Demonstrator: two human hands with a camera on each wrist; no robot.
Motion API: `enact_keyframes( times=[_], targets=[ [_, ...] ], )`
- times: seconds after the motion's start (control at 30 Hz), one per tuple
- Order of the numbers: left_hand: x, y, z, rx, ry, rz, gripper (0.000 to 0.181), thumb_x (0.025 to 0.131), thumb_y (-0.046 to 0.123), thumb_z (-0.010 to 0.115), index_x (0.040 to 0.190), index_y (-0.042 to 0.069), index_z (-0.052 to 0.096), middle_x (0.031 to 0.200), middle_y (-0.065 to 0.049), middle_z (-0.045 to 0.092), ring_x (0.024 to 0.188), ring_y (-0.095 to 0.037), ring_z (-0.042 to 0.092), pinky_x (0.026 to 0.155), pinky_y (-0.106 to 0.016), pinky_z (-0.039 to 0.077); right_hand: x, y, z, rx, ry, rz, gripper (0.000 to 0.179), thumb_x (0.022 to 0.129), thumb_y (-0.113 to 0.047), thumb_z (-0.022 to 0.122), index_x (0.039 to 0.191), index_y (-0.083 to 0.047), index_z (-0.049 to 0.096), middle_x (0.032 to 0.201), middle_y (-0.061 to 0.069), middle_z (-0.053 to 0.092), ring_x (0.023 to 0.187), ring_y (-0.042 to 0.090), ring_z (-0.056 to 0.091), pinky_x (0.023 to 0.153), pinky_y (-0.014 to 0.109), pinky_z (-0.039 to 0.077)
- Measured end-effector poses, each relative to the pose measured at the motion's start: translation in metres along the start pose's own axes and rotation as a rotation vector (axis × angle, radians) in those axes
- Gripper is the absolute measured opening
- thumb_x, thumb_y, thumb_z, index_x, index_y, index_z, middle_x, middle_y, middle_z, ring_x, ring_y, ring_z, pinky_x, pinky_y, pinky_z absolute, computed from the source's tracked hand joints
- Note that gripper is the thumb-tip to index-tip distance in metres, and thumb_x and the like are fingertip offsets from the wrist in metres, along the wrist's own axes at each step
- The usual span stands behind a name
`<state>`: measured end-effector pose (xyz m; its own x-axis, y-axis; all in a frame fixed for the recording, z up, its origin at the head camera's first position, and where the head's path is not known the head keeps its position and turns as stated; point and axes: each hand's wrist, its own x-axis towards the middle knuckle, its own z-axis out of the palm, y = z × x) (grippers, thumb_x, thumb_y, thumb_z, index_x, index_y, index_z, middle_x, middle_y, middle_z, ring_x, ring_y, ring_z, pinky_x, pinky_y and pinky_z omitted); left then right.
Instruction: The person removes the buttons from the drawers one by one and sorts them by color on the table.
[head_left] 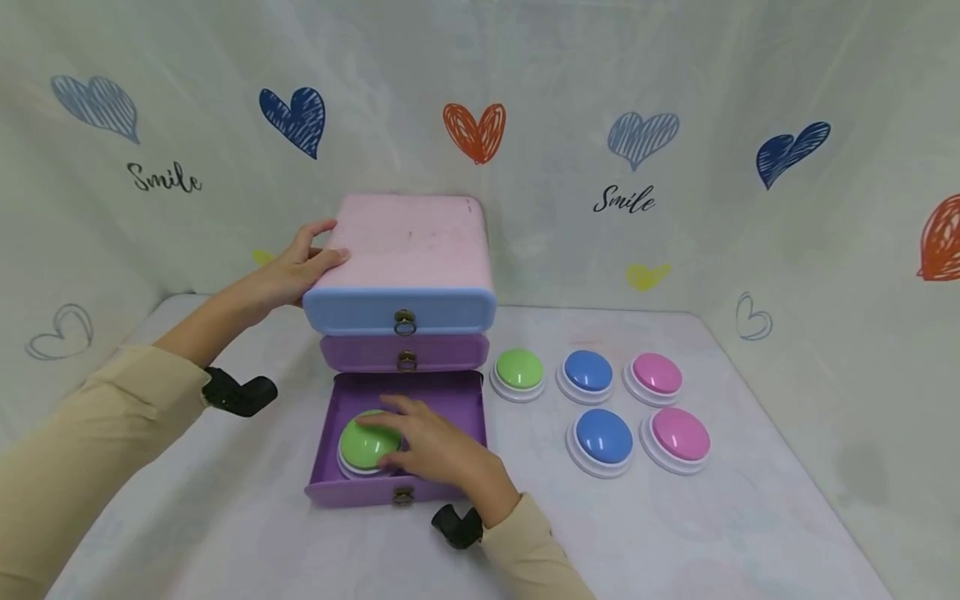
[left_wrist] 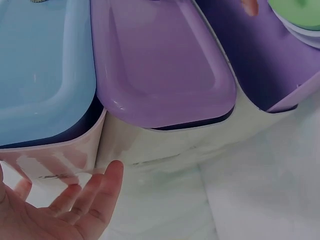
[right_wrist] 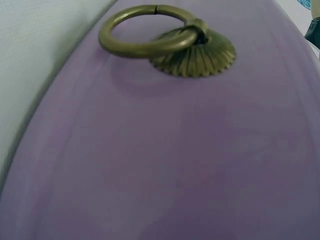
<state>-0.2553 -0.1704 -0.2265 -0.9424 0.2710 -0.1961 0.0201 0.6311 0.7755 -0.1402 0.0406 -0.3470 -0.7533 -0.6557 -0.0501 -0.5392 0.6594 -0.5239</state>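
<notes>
A small drawer cabinet (head_left: 411, 242) has a pink top, a blue top drawer (head_left: 352, 312) and a purple middle drawer (head_left: 360, 353). Its purple bottom drawer (head_left: 330, 495) is pulled out. My left hand (head_left: 296, 267) rests against the cabinet's upper left side, thumb on the top; in the left wrist view its fingers (left_wrist: 102, 202) are spread and fairly straight. Inside the pulled-out drawer, at its left, is a green domed push button (head_left: 367, 442) with a white base. My right hand (head_left: 431, 442) holds it from the right, forefinger over the dome and thumb at its near edge.
Right of the cabinet stand another green button (head_left: 520, 368), two blue buttons (head_left: 588, 371) and two pink buttons (head_left: 680, 433) on the white table (head_left: 712, 533). A brass ring pull (right_wrist: 150, 47) hangs on the purple drawer front. Behind is a curtain printed with hearts (head_left: 475, 132).
</notes>
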Motion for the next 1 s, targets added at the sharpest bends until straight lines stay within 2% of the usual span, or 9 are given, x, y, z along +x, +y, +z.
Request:
enact_keyframes(
  times=[0.23, 0.47, 1.0],
  targets=[
    [0.0007, 0.0009, 0.0007, -0.002, -0.006, 0.002, 0.077, 0.094, 0.053, 0.034, 0.148, 0.027, -0.015, 0.147, -0.030, 0.015, 0.114, -0.042, 0.045, 0.075, -0.037, 0.050, 0.0064, 0.0019, 0.0032, -0.020, -0.035, -0.038, 0.055, 0.084, -0.031, 0.067, 0.136, -0.027, 0.049, 0.148, 0.005, 0.036, 0.135, 0.021, 0.035, 0.109, 0.033, 0.029],
    [0.0003, 0.0019, 0.0012, -0.008, -0.006, 0.004, 0.076, 0.095, 0.053, 0.034, 0.148, 0.028, -0.014, 0.147, -0.030, 0.016, 0.114, -0.041, 0.045, 0.074, -0.035, 0.050, 0.0095, 0.0010, 0.0043, -0.028, -0.061, -0.031, 0.058, 0.082, -0.032, 0.069, 0.136, -0.028, 0.049, 0.147, 0.004, 0.037, 0.134, 0.019, 0.037, 0.107, 0.030, 0.031],
    [0.0019, -0.0002, -0.0009, 0.001, 0.000, 0.002, 0.076, 0.094, 0.053, 0.034, 0.148, 0.028, -0.014, 0.147, -0.031, 0.016, 0.114, -0.043, 0.044, 0.074, -0.036, 0.050, 0.0096, -0.0001, 0.0039, -0.044, -0.012, -0.030, 0.055, 0.084, -0.033, 0.067, 0.135, -0.027, 0.050, 0.141, 0.003, 0.042, 0.128, 0.019, 0.041, 0.104, 0.029, 0.034]
  ],
)
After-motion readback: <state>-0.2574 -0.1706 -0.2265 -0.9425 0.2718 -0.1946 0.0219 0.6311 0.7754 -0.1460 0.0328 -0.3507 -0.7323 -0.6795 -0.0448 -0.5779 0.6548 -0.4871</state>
